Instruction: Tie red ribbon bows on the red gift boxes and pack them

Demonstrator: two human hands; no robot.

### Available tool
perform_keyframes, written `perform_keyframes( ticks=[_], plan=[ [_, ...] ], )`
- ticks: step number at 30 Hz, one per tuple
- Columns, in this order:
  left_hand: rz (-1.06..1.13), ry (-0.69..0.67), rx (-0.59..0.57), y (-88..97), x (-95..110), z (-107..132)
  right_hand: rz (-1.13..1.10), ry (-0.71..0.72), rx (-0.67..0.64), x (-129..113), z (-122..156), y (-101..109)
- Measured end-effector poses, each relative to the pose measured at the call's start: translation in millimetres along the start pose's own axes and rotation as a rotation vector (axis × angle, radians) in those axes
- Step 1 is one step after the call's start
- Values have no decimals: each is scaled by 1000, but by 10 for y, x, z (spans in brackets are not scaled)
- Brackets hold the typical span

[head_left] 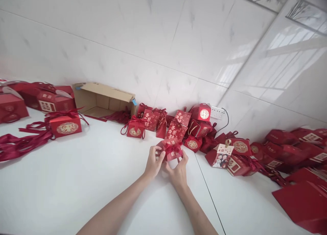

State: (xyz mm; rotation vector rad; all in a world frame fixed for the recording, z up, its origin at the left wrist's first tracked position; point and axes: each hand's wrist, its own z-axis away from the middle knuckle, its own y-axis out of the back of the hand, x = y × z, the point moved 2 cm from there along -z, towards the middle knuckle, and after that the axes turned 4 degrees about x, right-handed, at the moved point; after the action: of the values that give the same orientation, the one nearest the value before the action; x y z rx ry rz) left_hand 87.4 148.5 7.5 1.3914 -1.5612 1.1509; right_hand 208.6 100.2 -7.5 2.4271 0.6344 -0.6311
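Two tabletops [76,180]: white, pushed together, their seam running from just beside the hands toward the near edge.
Wall [163,41]: glossy white tile, rising along the table's back edge.
Cardboard carton [102,100]: lay on its side at the back edge, left of the middle, with its open mouth facing the person.
Large red boxes [48,100]: stood grouped at the back left corner, with a white label on one.
Flat red sheets [304,197]: lay stacked at the right edge.
Loose ribbons [15,143]: a dark red tangle at the left edge, touching a ribboned red box [65,126] with a gold emblem.
Heap of gift boxes [184,126]: small red ones with gold characters, piled along the back edge from the carton to the right corner.
Photo box [221,156]: tilted, near the seam, in front of the heap.
Small red box [172,150]: sat in front of the heap, just left of the seam, with a red bow on top, held between both hands.
Left hand [153,165]: fingers closed on the small red box's left side.
Right hand [178,173]: gripped the same box from below and from the right, touching the left hand.
Wall socket [216,113]: white, behind the heap, with a cable plugged in.
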Motion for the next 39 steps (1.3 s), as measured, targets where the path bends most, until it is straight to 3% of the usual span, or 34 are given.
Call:
perform_keyframes(
  ticks=[4, 12, 16, 25, 31, 35, 39],
  plan=[
    [-65, -27, -54, -53, 13, -18, -8, -14, -9, 17, -66, 41],
    [-101, 72, -4, -1, 45, -72, -70, -117, -124, 33, -97, 107],
    [-45, 101, 5, 7, 6, -119, -130, -124, -118, 68, -119, 102],
    [-16, 11, 71, 33, 73, -147, -72, -8, -32, 60, -142, 123],
    [-71, -79, 15, -1, 147, -36, 80, 187, 40, -77, -168, 202],
    [-199, -231, -68, -13, 203, 36, 103, 393, -35, -181, -139, 170],
    [-190, -270, -170, -14, 220, 66, 49, 437, -51, -185, -141, 162]
  ],
)
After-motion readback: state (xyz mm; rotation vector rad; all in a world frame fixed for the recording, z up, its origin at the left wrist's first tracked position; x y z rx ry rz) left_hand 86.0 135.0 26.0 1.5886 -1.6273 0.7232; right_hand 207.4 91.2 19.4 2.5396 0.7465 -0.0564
